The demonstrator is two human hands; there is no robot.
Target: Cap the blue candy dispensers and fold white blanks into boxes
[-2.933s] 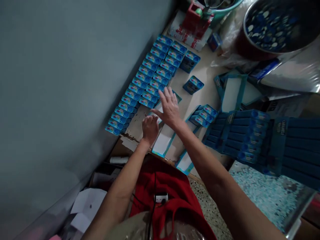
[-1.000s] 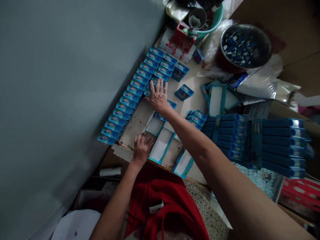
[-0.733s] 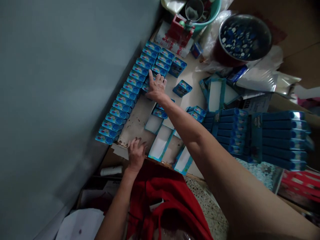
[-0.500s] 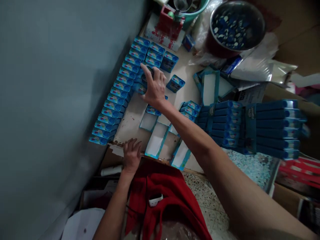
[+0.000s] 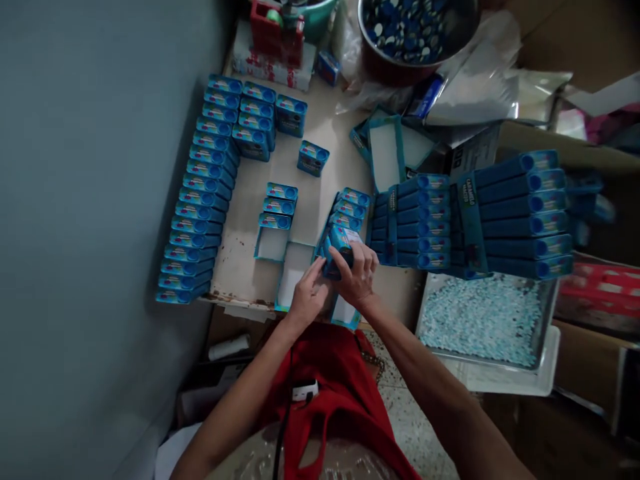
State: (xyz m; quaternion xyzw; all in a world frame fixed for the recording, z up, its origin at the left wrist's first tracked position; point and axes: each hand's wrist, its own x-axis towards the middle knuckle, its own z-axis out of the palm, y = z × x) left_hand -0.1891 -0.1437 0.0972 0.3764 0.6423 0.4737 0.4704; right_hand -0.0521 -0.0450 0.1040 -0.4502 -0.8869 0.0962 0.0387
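Observation:
My right hand is closed round small blue candy boxes, tilted at the front of a short row of like boxes. My left hand reaches to the lower left side of these boxes, fingers stretched out and fingertips at their edge; whether it bears any weight I cannot tell. Beneath and beside the hands are open blue trays with white insides, one tray left of my left hand and another tray below my right. A tray further left has several boxes standing in it.
A long row of blue boxes runs along the wall, with a shorter row beside it. One box stands alone. Stacked banded packs lie right. Beyond are a pot of candies, a red tape dispenser and a metal tray.
My right hand has come back from the far boxes by the wall to the front row and now grips boxes there. My left hand has moved right and forward to meet it.

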